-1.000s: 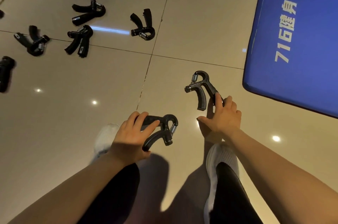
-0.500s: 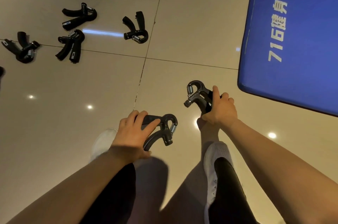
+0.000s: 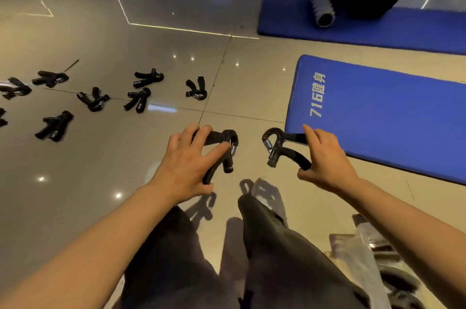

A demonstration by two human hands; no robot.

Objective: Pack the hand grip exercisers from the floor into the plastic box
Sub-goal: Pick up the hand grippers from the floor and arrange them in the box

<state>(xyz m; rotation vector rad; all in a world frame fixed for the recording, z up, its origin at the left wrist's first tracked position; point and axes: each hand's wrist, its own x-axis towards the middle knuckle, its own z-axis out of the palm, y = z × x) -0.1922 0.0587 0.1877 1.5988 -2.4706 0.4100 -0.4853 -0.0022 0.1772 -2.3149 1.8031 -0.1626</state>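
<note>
My left hand grips a black hand grip exerciser by its handles, held up above the floor. My right hand holds a second black exerciser, its spring end turned toward the left one. Several more exercisers lie on the shiny tiled floor at the left, among them one near the tile seam, one and one. A clear plastic box with dark exercisers inside shows at the lower right, partly hidden by my right forearm.
A blue mat with white lettering lies on the right, just past my right hand. Farther back another blue mat carries a person's legs on a grey foam roller. My dark-trousered legs fill the lower middle.
Both hands have risen from the floor with their exercisers. The view has tilted up and back, so the far mat, the foam roller and the plastic box have come into sight.
</note>
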